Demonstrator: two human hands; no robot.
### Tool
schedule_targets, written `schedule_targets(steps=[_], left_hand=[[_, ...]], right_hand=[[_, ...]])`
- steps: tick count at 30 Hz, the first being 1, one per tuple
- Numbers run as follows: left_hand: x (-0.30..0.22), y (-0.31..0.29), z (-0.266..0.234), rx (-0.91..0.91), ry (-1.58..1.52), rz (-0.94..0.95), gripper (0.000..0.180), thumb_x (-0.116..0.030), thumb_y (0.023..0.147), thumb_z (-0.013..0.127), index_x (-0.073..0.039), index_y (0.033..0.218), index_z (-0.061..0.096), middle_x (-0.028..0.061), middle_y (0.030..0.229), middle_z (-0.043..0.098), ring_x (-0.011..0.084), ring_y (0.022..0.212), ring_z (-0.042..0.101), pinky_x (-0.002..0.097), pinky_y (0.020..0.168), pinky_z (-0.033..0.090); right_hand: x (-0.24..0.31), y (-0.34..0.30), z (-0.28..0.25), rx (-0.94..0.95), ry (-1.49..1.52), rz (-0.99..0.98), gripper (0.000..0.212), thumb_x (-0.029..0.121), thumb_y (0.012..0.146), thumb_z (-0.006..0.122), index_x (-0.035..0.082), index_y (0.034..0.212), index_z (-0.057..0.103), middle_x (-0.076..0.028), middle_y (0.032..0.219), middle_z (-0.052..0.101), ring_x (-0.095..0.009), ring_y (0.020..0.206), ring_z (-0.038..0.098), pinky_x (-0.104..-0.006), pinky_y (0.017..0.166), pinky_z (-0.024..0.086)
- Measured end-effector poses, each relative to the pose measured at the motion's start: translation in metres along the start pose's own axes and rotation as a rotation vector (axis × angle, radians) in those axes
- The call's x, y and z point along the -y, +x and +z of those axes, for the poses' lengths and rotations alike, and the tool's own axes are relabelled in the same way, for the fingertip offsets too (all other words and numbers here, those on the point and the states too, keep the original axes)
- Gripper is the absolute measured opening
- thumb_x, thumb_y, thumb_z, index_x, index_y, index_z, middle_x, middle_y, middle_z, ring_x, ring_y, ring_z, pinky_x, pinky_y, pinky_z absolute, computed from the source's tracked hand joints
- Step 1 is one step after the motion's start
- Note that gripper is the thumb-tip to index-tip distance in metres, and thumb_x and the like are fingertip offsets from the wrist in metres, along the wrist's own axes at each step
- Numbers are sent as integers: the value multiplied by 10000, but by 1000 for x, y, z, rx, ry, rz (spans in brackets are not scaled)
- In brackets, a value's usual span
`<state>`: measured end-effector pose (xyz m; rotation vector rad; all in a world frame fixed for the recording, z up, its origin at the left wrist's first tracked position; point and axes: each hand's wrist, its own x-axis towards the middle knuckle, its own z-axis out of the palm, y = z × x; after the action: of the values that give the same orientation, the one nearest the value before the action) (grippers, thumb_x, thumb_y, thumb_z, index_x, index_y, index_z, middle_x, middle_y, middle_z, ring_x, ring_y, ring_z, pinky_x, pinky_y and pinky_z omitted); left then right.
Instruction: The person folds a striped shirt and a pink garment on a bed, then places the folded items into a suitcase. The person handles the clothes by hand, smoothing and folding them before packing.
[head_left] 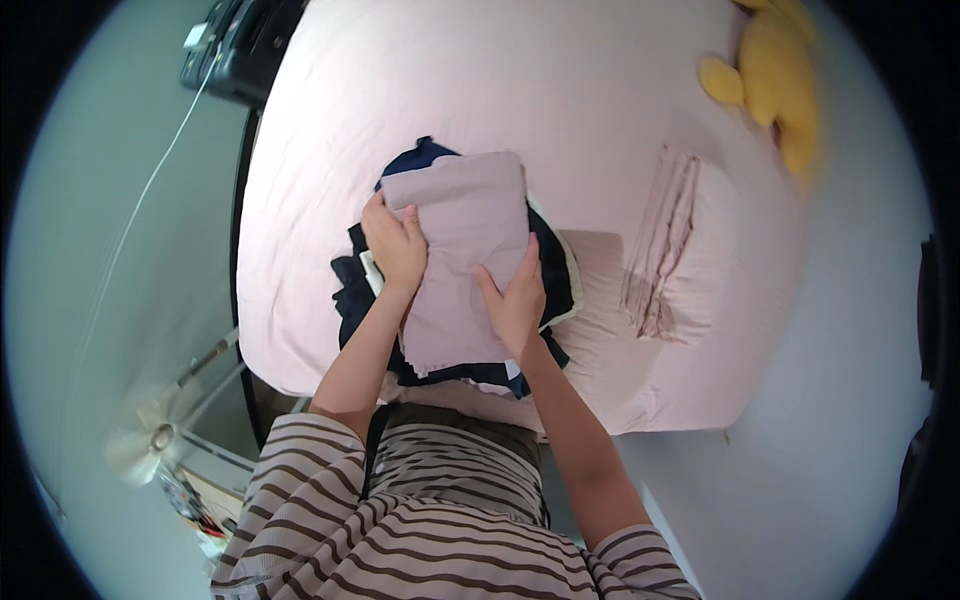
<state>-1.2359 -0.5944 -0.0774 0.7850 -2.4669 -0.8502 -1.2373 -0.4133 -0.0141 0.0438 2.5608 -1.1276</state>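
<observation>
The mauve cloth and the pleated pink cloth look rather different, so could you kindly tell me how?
The mauve cloth has the left hand and right hand on it; the pleated pink cloth is untouched. The mauve cloth is over dark clothes; the pleated pink cloth lies on the bed. The mauve cloth shows a broad, mostly smooth face; the pleated pink cloth, narrow ridges. Both are pinkish.

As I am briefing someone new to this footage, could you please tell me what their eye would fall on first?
A newcomer would probably notice the folded mauve fabric rectangle in the middle, the fingers of the left hand and right hand at its two sides. Beneath it, a heap of dark navy and black fabric garments stands out against the pale pink bed sheet. At the upper right lies a bright yellow plush toy.
</observation>
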Motion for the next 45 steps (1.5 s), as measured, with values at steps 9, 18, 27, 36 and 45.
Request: schedule_targets(steps=[9,18,27,36,45], left_hand=[[5,1,-11,46,-319,-177,497,-328,908,597,56,1203,490,171,1091,580,238,987,539,336,872,412],[-154,-11,-15,788,-1222,-870,772,-608,805,612,-53,1313,438,121,1255,536,252,1145,519,424,975,418],[-312,-52,89,1208,-1162,-592,669,-537,769,685,-58,1210,528,108,1093,601,213,1013,583,372,862,493],[-290,-117,188,1309,-832,52,809,-279,814,718,55,1368,233,181,1218,501,229,1109,507,316,943,429],[-280,-139,196,916,-601,-250,828,-386,852,612,93,1398,215,321,1195,538,356,1146,537,358,974,412]], right_hand=[[-18,-55,-40,469,1020,402,683,137,726,750,-43,1300,426,-105,1170,577,-162,1036,557,-310,915,445],[-2,-35,-233,292,480,-93,680,160,657,818,-56,1218,500,-124,1079,614,-182,985,584,-311,801,505],[-148,-18,-369,83,836,102,608,171,705,724,-78,1209,493,-144,1035,621,-222,973,603,-347,872,475],[-284,22,-331,-117,0,269,516,215,829,540,-89,1233,435,-255,1044,589,-349,970,587,-390,851,448],[-170,88,-307,-379,-281,-351,750,331,816,625,63,1429,287,-260,1409,314,-397,1273,359,-453,983,368]])
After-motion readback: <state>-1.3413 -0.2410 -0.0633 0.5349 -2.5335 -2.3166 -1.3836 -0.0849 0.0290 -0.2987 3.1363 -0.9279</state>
